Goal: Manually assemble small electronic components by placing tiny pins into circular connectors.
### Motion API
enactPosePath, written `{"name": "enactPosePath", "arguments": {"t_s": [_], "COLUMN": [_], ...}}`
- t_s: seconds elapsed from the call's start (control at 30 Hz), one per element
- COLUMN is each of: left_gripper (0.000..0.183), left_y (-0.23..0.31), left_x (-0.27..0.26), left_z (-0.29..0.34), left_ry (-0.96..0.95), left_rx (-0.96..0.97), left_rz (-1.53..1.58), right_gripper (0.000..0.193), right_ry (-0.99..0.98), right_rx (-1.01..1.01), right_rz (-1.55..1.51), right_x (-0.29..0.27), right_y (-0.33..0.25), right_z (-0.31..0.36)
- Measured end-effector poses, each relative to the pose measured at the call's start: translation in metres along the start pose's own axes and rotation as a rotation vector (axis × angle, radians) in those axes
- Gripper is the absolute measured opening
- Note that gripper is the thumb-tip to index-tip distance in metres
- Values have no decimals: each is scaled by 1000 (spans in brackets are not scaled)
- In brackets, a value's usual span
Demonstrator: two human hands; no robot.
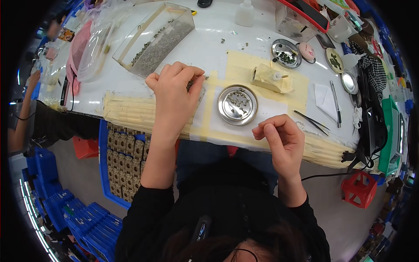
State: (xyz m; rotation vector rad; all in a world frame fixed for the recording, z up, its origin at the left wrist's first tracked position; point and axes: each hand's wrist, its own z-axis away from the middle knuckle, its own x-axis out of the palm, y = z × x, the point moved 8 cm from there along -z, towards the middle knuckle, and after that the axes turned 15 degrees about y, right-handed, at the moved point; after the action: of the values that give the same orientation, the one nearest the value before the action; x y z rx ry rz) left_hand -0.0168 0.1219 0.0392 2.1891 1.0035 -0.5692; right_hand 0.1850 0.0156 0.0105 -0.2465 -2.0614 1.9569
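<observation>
Round metal dish (240, 118): set on the table (214, 35) between left hand (174, 87) and right hand (286, 142), touching neither; strewn with small dark pieces (238, 97).
Hard to make out: exact form of the pieces; dark grainy matter (190, 85), partly covered by the left hand.
Left hand: fingers bent in, nearly closed toward the thumb, at that matter; cannot tell whether gripping it.
Right hand: loosely curled, thumb near fingertips, near the black tweezers (307, 118); cannot tell whether pinching anything.

Bright, glare on tabletop (209, 50), fisheye-bent edges (corners black)
</observation>
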Motion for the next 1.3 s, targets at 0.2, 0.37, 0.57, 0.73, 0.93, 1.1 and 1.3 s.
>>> {"name": "enactPosePath", "arguments": {"t_s": [0.2, 0.37, 0.57, 0.73, 0.93, 1.1, 1.3], "left_gripper": [5, 9, 17, 21, 20, 21, 19], "left_y": [6, 26, 64, 74, 71, 65, 61], "left_x": [13, -7, -30, -30, -20, -15, -14], "left_z": [0, -7, 4, 11, 21, 25, 28], "left_ry": [-67, 25, 12, -24, -57, -65, -58], "left_rx": [62, 75, 125, 175, 72, -45, -111], "left_rz": [-91, 170, 450, 484, 618, 680, 705], "right_gripper": [12, 12, 15, 15, 11, 10, 10], "right_ry": [-18, -17, -51, -130, -164, -128, -107], "right_rx": [-3, 16, 142, 212, 342, 180, 143], "right_rz": [-5, -42, -185, -287, -368, -343, -323], "right_x": [6, 3, 19, 26, 24, 23, 22], "right_y": [-3, 0, 5, 7, 19, 9, 6], "right_z": [3, 1, -8, -9, -7, -6, -5]}}
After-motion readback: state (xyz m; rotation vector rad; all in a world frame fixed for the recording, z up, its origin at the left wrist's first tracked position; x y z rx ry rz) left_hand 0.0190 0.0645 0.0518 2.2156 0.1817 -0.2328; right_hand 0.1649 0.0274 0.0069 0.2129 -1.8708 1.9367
